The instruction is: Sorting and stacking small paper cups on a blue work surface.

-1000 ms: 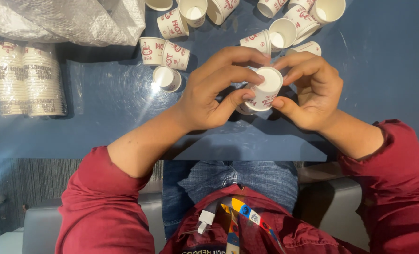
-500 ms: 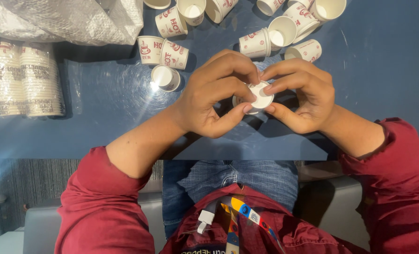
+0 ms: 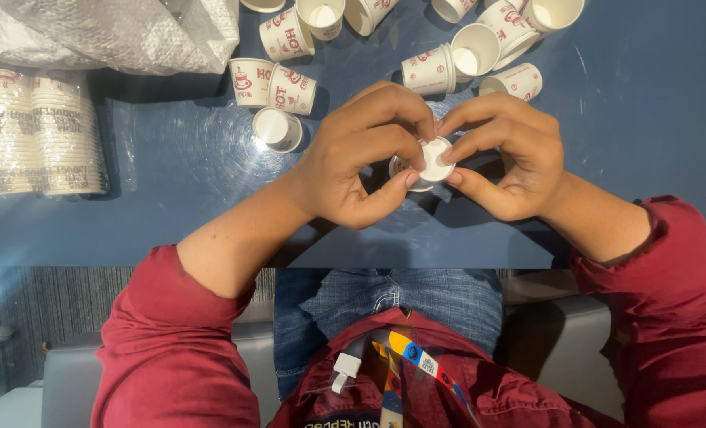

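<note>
Left hand (image 3: pixel 353 170): I see its grip closed on the small paper cup (image 3: pixel 426 162), thumb under, steadying it.
Right hand (image 3: pixel 511 162): pinches the same cup's rim.
Cup place: just above the blue counter (image 3: pixel 654 111), near the loose cups (image 3: pixel 448 67).
Wrapped stacks (image 3: pixel 40 131): far left, apart.

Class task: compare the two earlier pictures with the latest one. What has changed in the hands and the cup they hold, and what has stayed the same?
The left hand and right hand have closed in around the small paper cup, which has turned so its white base now faces the camera; both hands keep hold of it. The loose cups, the wrapped cup stacks and the plastic bag on the blue table have not moved.
</note>
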